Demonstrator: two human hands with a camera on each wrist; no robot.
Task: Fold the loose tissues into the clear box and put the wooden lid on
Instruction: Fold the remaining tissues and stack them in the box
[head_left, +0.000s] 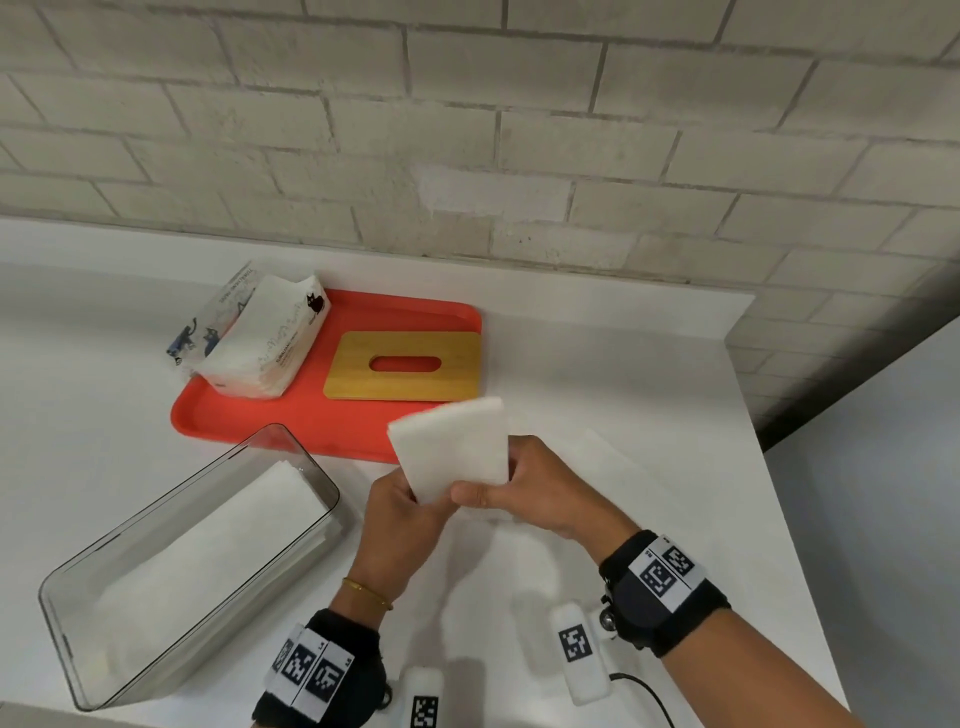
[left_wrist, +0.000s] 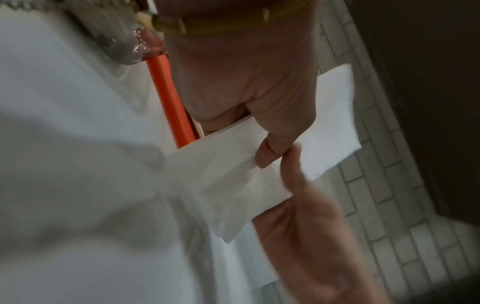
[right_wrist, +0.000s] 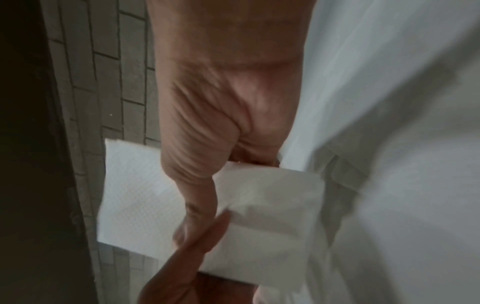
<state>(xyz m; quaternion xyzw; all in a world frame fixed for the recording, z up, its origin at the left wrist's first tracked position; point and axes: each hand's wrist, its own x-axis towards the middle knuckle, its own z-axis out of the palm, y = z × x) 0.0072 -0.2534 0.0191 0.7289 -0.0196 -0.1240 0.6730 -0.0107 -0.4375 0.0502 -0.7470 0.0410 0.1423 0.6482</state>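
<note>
Both hands hold one folded white tissue (head_left: 452, 447) upright above the white table. My left hand (head_left: 402, 512) pinches its lower left edge, and my right hand (head_left: 524, 486) pinches its lower right edge with the thumb in front. In the left wrist view the tissue (left_wrist: 324, 131) sits under my left thumb. In the right wrist view the tissue (right_wrist: 135, 197) is pinched by my right thumb. The clear box (head_left: 67, 587) lies at the lower left with folded tissues inside. The wooden lid (head_left: 405, 389) with its oval slot lies flat on the red tray (head_left: 291, 421).
An opened tissue pack (head_left: 265, 338) printed with cats stands on the tray's left end. A loose flat tissue (head_left: 597, 493) lies on the table under my right hand. A brick wall runs behind. The table's right edge drops off past my right arm.
</note>
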